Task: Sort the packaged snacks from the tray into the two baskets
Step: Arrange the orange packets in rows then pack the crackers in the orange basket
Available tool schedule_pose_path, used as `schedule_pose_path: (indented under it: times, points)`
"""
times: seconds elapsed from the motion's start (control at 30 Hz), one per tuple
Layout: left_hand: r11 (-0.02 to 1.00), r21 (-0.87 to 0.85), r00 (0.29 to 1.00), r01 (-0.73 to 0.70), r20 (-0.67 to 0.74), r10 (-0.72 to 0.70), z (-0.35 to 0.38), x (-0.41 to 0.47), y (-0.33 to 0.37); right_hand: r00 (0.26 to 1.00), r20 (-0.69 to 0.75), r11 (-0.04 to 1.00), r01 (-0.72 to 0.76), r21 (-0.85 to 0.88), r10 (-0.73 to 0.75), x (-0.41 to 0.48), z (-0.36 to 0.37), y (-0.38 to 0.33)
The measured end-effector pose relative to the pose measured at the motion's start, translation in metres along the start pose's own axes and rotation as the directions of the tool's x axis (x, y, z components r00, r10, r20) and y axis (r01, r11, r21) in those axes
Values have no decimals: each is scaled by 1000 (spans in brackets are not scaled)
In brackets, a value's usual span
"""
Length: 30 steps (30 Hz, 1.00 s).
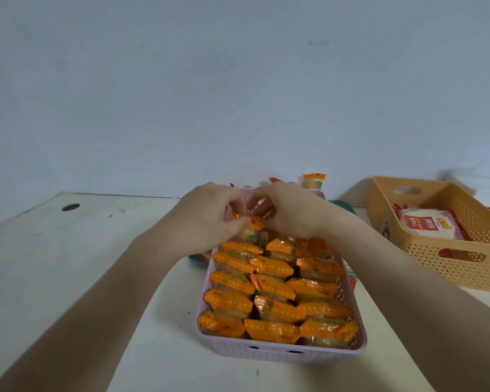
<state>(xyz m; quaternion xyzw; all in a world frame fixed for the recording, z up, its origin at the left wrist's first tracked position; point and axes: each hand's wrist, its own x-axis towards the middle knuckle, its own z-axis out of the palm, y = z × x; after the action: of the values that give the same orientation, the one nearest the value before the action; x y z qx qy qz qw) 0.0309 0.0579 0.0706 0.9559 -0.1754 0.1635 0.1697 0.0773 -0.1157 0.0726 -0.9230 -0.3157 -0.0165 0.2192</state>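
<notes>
Left hand (210,216) and right hand (289,210) meet over the twelve o'clock end of the lilac basket (280,353), fingers curled inward, both pinching one orange packet (251,223) between them. It hangs just above the last free space in that basket. How firmly the right fingertips grip is partly hidden by the knuckles.

Below the hands, rows of orange packets (272,290) stand packed edge to edge in three columns, filling the basket from six o'clock almost to the far wall. The teal tray (196,261) shows only as slivers at the basket's nine o'clock and one o'clock sides, with a few wrappers visible on it. One more orange snack (314,181) sticks up at twelve o'clock beyond the hands. At about two o'clock from the lilac basket, well apart on the table (68,264), sits the tan basket (450,267) holding red-and-white packets (430,224).

My reading: the step in hand is placing an orange packet into the back row, and the sort is far along for this kind. Next move calls for lowering the packet upright into the gap, nudging its neighbours aside so it seats without riding up, then letting go and reaching toward twelve o'clock for what remains on the tray
</notes>
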Motion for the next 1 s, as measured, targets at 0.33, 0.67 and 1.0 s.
schedule_pose_path:
  times: [0.33, 0.67, 1.0]
  points:
    - [1000, 21, 998, 18, 52, -20, -3, 2, -1, 1000, 15, 968, 27, -250, -24, -1, -11, 4]
    - [948, 303, 981, -99, 192, 41, 18, 14, 5, 971, 239, 919, 83, -385, 13, -6, -17, 3]
    - [974, 200, 989, -103, 123, 80, 17, 8, -2, 915, -368, 966, -74, 246, 163, -3, -31, 13]
